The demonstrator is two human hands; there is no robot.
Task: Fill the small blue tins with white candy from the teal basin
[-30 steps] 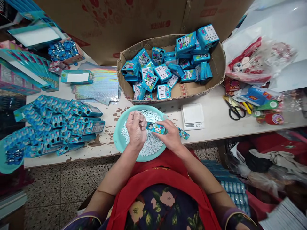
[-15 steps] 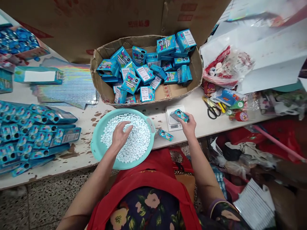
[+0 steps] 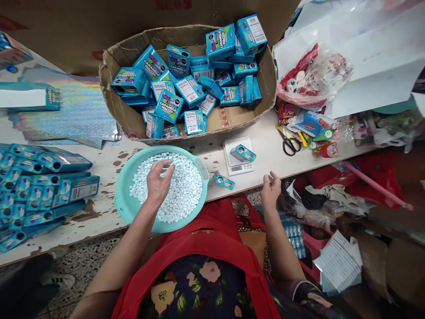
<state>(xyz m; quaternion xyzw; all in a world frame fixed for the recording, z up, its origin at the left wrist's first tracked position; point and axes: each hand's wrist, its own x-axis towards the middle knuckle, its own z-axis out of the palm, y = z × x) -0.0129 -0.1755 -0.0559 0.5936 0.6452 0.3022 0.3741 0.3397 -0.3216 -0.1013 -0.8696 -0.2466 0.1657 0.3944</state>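
Pose: how is it shown, if the basin (image 3: 124, 195) is taken as the clock's centre, with twelve at the far side?

The left hand (image 3: 158, 182) is held above the basin, its fingers half curled and its thumb parted from them. No object is seen in its grasp; whether the white pieces (image 3: 182, 190) beneath are touched cannot be told. The right hand (image 3: 271, 191) is held at three o'clock, just off the near edge of the table (image 3: 270, 155), its fingers loosely bent around nothing.

And the boxes?

One blue box (image 3: 245, 153) is laid on the scale (image 3: 244, 167), between two and three o'clock. A second box (image 3: 224, 181) is laid on the table at three. Others are heaped in the carton (image 3: 267, 84) near twelve, and a row with round openings (image 3: 75, 188) is ranged at nine.

How are surface and room rendered?

White paint is seen chipped to brown. Iridescent sheets (image 3: 76, 119) are spread towards ten, scissors (image 3: 290, 144) are placed past the scale, and a speckled floor (image 3: 109, 252) is exposed at seven.

And materials?

The basin is moulded in smooth turquoise plastic; the pieces are small and rounded; the carton is formed of ragged-edged brown cardboard.
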